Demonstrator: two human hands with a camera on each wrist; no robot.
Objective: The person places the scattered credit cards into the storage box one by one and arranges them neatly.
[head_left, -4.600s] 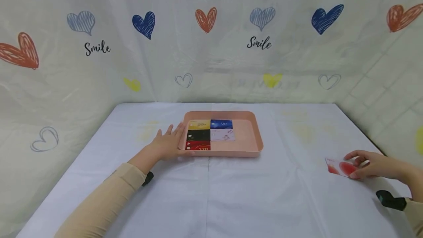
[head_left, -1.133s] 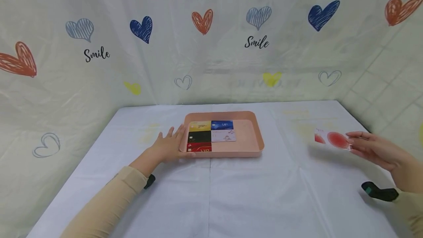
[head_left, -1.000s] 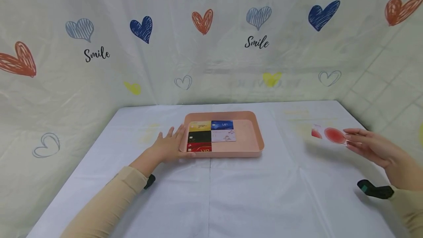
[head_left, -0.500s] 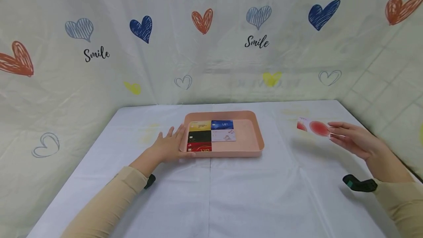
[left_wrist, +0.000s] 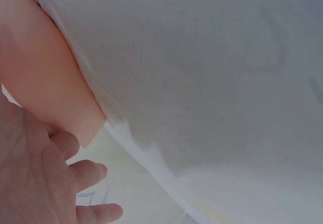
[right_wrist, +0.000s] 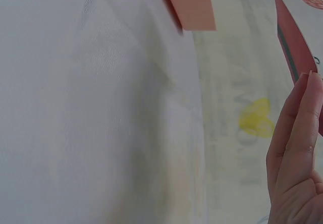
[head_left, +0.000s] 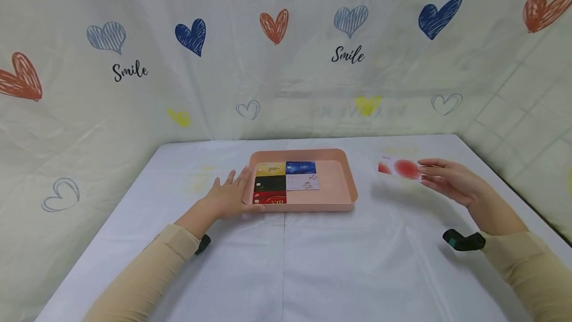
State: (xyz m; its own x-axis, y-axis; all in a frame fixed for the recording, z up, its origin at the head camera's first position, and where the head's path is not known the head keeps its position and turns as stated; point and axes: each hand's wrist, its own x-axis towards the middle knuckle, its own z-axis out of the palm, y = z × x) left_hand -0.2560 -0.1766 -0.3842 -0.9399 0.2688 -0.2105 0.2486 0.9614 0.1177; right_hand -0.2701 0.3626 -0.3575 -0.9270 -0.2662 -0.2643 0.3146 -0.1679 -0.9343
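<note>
My right hand (head_left: 453, 180) pinches a white card with red circles (head_left: 399, 167) by its right end, above the table and right of the pink tray (head_left: 337, 183). The right wrist view shows the card's red underside with a dark stripe (right_wrist: 288, 47) at my fingertips. My left hand (head_left: 225, 198) rests with spread fingers against the tray's left side, thumb along the front rim. Inside the tray lie a gold card (head_left: 269, 169), a blue VIP card (head_left: 301, 168), a black card (head_left: 270, 183), a pale pink card (head_left: 302, 182) and a red VIP card (head_left: 270, 198), in two columns.
A white cloth covers the table (head_left: 330, 262). Behind it hangs a pale curtain (head_left: 308, 78) printed with hearts and "Smile" lettering. Dark wrist-worn devices show under both wrists, the right one (head_left: 464, 240) more fully.
My right hand has raised the white and red card off the table at the right and carried it leftward toward the tray. The left hand has stayed at the tray.
</note>
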